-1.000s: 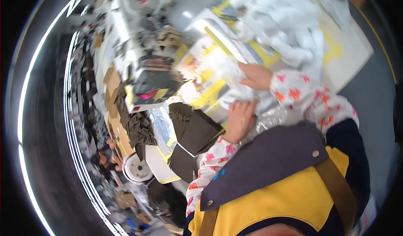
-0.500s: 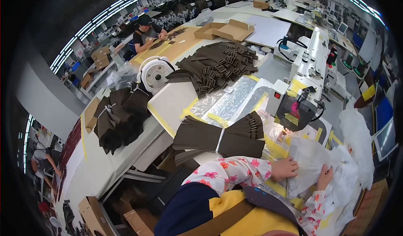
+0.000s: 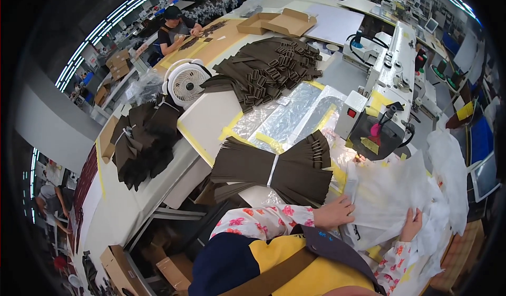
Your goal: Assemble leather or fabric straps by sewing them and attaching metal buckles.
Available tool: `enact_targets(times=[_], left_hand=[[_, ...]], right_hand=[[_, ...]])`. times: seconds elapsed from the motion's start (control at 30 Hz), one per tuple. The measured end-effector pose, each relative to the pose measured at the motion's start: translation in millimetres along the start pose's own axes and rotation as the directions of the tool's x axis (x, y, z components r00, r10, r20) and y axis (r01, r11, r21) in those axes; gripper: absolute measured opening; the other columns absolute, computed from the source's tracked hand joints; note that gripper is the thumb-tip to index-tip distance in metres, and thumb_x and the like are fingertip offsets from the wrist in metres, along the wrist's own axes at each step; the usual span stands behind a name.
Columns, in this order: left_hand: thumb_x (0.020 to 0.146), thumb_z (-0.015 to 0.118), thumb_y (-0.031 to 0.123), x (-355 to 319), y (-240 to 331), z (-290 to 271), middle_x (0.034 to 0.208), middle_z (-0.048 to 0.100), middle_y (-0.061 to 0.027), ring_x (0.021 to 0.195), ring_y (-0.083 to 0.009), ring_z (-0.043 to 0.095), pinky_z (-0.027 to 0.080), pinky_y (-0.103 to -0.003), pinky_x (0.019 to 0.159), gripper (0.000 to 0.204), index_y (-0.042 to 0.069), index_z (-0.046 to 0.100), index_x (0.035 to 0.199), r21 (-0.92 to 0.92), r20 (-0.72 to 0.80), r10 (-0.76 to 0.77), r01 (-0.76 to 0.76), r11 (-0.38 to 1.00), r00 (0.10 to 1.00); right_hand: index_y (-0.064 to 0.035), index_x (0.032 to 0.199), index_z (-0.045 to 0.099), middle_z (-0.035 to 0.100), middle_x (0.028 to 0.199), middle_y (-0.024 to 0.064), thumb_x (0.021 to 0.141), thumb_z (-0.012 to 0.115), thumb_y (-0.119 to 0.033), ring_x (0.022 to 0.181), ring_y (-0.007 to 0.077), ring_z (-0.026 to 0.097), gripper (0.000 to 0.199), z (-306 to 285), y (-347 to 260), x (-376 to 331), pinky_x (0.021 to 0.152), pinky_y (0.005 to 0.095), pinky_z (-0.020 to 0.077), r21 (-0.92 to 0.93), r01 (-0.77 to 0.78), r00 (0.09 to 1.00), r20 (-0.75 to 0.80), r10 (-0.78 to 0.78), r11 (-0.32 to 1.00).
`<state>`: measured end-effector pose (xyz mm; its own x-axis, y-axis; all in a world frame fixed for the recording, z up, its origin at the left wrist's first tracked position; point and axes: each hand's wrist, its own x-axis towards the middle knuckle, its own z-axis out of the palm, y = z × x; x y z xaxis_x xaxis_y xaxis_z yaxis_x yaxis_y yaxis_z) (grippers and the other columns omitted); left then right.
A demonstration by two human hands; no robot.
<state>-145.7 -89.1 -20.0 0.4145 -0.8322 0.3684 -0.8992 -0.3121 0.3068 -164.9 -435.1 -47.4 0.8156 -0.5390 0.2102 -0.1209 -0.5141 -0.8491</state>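
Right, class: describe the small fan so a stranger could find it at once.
Start at the grey sewing machine on the long worktable. Look across the clear plastic sheet to the far edge. The fan stands there between dark fabric piles: it is the only round white thing with a grille.

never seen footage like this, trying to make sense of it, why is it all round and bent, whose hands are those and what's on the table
The picture comes from a wide fisheye camera worn on a person's head, looking down, so straight edges curve near the rim. The two bare hands are the wearer's own, in flowered sleeves. The left hand and right hand both press flat on a sheet of thin white fabric in front of a sewing machine. On the table lie fanned stacks of dark brown strips, a bigger heap behind and a small white fan. Another person works at a far table.
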Motion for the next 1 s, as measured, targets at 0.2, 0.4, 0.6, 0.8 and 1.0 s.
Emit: enact_targets(times=[0.2,0.4,0.6,0.8,1.0], left_hand=[[0.064,0.059,0.010,2,-3,24,0.106,0.048,-0.0134,0.096,-0.0263,0.047,0.035,-0.042,0.088,0.028,0.003,0.049,0.089,-0.200,0.070,0.155,-0.138,0.970,0.985],[0.069,0.056,0.011,12,-5,20,0.105,0.048,-0.0067,0.092,-0.0233,0.047,0.034,-0.039,0.084,0.040,0.014,0.050,0.108,-0.020,0.138,0.086,-0.084,0.996,0.987],[0.067,0.056,0.005,26,4,10,0.094,0.052,-0.0072,0.092,-0.0250,0.049,0.040,-0.037,0.081,0.025,0.009,0.056,0.091,-0.156,0.084,-0.002,0.015,0.988,0.996],[0.070,0.056,0.004,46,-1,14,0.097,0.054,-0.0081,0.079,-0.0252,0.056,0.047,-0.034,0.064,0.025,0.008,0.057,0.095,-0.228,0.279,-0.002,0.068,0.971,0.960],[0.074,0.061,0.009,76,19,20,0.114,0.049,-0.0128,0.089,-0.0275,0.055,0.045,-0.036,0.074,0.036,0.009,0.054,0.109,-0.328,0.143,-0.031,0.077,0.941,0.989]], right_hand=[[0.0096,0.105,0.052,0.057,0.098,0.0106,0.083,0.059,-0.011,0.091,0.0156,0.051,0.031,-25,-13,0,0.085,0.0249,0.0391,0.007,0.053,0.997,-0.049,-0.053,0.999],[0.0087,0.103,0.055,0.061,0.094,0.0115,0.081,0.061,-0.014,0.088,0.0158,0.053,0.032,-53,-29,33,0.081,0.0256,0.0417,-0.117,0.076,0.988,-0.122,-0.090,0.990],[0.0004,0.098,0.060,0.063,0.082,0.0074,0.077,0.066,-0.023,0.070,0.0105,0.053,0.032,-48,-41,21,0.066,0.0219,0.0424,-0.168,0.021,0.976,-0.209,-0.056,0.986],[-0.0023,0.096,0.061,0.064,0.082,0.0087,0.077,0.065,-0.023,0.067,0.0138,0.056,0.028,-56,-48,11,0.066,0.0226,0.0440,-0.161,0.124,0.960,-0.230,-0.159,0.979],[-0.0017,0.099,0.060,0.062,0.078,0.0038,0.078,0.066,-0.019,0.067,0.0075,0.051,0.027,-67,-42,-1,0.064,0.0202,0.0430,-0.207,0.111,0.944,-0.283,-0.168,0.972]])
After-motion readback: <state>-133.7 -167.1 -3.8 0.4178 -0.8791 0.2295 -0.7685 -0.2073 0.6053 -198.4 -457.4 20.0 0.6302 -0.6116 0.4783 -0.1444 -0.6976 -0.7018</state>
